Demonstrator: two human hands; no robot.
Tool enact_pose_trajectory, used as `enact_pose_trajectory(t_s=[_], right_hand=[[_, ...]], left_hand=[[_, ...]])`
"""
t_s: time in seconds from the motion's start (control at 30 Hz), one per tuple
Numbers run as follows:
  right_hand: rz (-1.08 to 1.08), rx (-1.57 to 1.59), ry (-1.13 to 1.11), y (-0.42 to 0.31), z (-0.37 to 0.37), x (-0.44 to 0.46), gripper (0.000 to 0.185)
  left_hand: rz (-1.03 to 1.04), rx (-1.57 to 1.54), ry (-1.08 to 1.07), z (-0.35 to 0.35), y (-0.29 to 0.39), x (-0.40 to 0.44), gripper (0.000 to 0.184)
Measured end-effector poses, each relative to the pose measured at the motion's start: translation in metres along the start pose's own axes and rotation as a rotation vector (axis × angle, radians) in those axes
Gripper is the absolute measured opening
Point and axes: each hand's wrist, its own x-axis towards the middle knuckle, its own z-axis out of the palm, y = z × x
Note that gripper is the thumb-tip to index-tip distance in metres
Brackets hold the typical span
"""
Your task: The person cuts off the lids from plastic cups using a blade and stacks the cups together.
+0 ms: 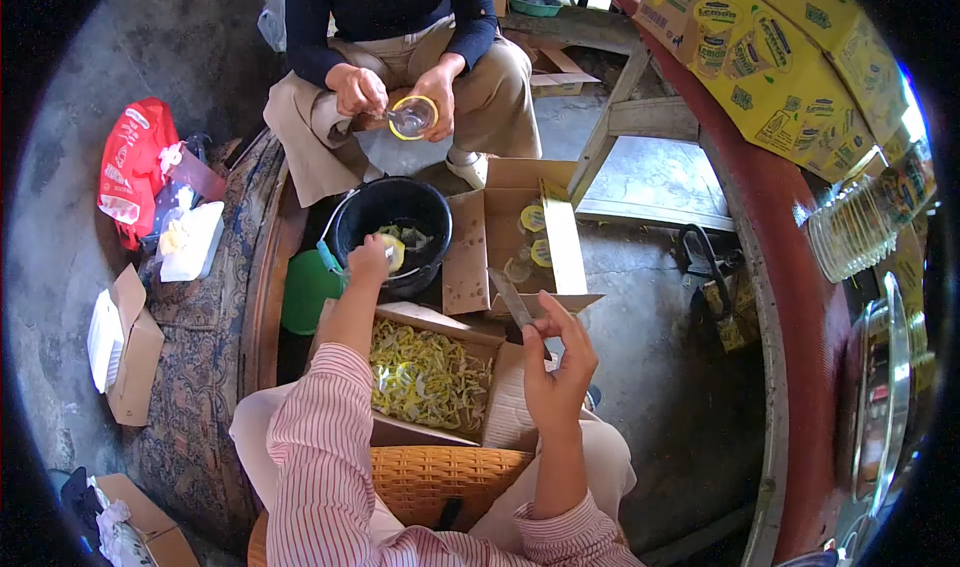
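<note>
Over the black bucket [345, 229], my left hand [368, 259] holds a small yellow-rimmed cup [392, 255]. Pale and yellowish pieces lie inside the bucket below it. My right hand [560, 367] is raised to the right of the boxes, its fingers pinching a flat metal blade [511, 299] that points up and left. Beneath my forearms a cardboard box [490, 351] holds many yellow-green strips [425, 377]. Another open carton [465, 267] beyond it contains several yellow-rimmed cups [532, 218].
Opposite me sits a co-worker [390, 7] holding a clear yellow-rimmed cup [412, 117]. A green lid-like object [310, 295] is beside the bucket. A woven orange stool [440, 472] is under me. Yellow printed sheets [770, 67] cover the red bench [760, 297] at right.
</note>
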Motion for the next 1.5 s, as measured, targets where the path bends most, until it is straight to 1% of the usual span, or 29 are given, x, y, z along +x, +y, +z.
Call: enact_pose_trajectory(t_s=[0.03,0.17,0.27,0.3,0.33,0.37,0.4,0.43,0.5,0.53,0.57,0.6,0.67,0.73,0.77,0.87,0.9,1.0,1.03,1.13,1.17,1.27,1.3,1.4,1.43,1.5], right_hand=[[-0.003,0.002,0.0,-0.001,0.0,0.0,0.031],[-0.028,0.019,0.019,-0.002,0.002,0.001,0.03],[-0.007,0.042,0.02,-0.004,0.001,0.001,0.029],[0.004,0.085,0.027,-0.001,0.0,0.001,0.03],[0.016,0.131,0.036,0.003,0.002,0.001,0.031],[0.028,0.178,0.045,0.005,0.003,-0.001,0.033],[0.085,0.277,0.064,0.003,0.004,-0.002,0.034],[0.139,0.379,0.082,0.0,0.006,-0.003,0.036],[0.236,0.537,0.094,-0.004,0.007,-0.004,0.042],[0.248,0.542,0.086,-0.006,0.007,-0.004,0.042],[0.264,0.546,0.078,-0.009,0.008,-0.004,0.041],[0.285,0.547,0.069,-0.011,0.008,-0.005,0.041],[0.272,0.558,0.06,-0.018,0.01,-0.005,0.038],[0.263,0.549,0.024,-0.025,0.01,-0.007,0.036],[0.224,0.584,0.016,-0.027,0.013,-0.008,0.031],[0.173,0.539,-0.05,-0.038,0.02,-0.015,0.026],[0.147,0.555,-0.068,-0.044,0.022,-0.018,0.024],[0.067,0.56,-0.122,-0.063,0.029,-0.029,0.02],[0.036,0.537,-0.131,-0.069,0.031,-0.032,0.019],[-0.04,0.479,-0.131,-0.077,0.037,-0.04,0.018],[-0.057,0.459,-0.128,-0.078,0.038,-0.044,0.018],[-0.119,0.334,-0.06,-0.083,0.039,-0.052,0.015],[-0.12,0.307,-0.058,-0.083,0.039,-0.055,0.014],[-0.154,0.221,-0.042,-0.082,0.035,-0.061,0.012],[-0.188,0.19,-0.034,-0.082,0.034,-0.062,0.012],[-0.258,0.156,-0.011,-0.085,0.032,-0.063,0.012]], left_hand=[[0.012,0.064,0.05,-0.001,0.001,-0.003,0.037],[0.008,0.026,0.035,0.002,-0.001,-0.008,0.042],[-0.004,-0.044,-0.1,-0.002,-0.006,-0.01,0.046],[-0.075,-0.312,-0.044,-0.004,-0.004,-0.009,0.054],[-0.038,-0.476,0.059,-0.006,-0.006,-0.01,0.063],[-0.004,-0.548,0.132,-0.007,-0.006,-0.012,0.066],[0.03,-0.621,0.208,-0.014,-0.005,-0.017,0.069],[0.042,-0.548,0.245,-0.022,-0.004,-0.021,0.073],[0.148,-0.803,0.267,-0.042,-0.007,-0.023,0.074],[0.201,-0.929,0.275,-0.06,-0.005,-0.028,0.074],[0.122,-1.036,0.136,-0.077,-0.004,-0.035,0.075],[0.209,-1.1,0.155,-0.081,-0.006,-0.038,0.07],[0.354,-1.364,0.036,-0.128,0.0,-0.076,0.06],[0.344,-1.484,-0.039,-0.175,0.004,-0.127,0.057],[0.343,-1.542,-0.078,-0.19,0.007,-0.15,0.056],[0.416,-1.587,0.074,-0.202,0.01,-0.201,0.058],[0.494,-1.693,0.125,-0.195,0.01,-0.21,0.06],[0.486,-1.655,0.286,-0.182,0.011,-0.24,0.059],[0.497,-1.589,0.29,-0.176,0.01,-0.246,0.06],[0.468,-1.593,0.278,-0.172,0.013,-0.256,0.061],[0.452,-1.591,0.283,-0.171,0.014,-0.257,0.064],[0.423,-1.511,0.417,-0.164,0.023,-0.26,0.066],[0.418,-1.488,0.386,-0.166,0.024,-0.263,0.07],[0.463,-1.452,0.528,-0.16,0.033,-0.269,0.073],[0.482,-1.405,0.55,-0.151,0.033,-0.267,0.079],[0.511,-1.312,0.579,-0.148,0.034,-0.269,0.081]])
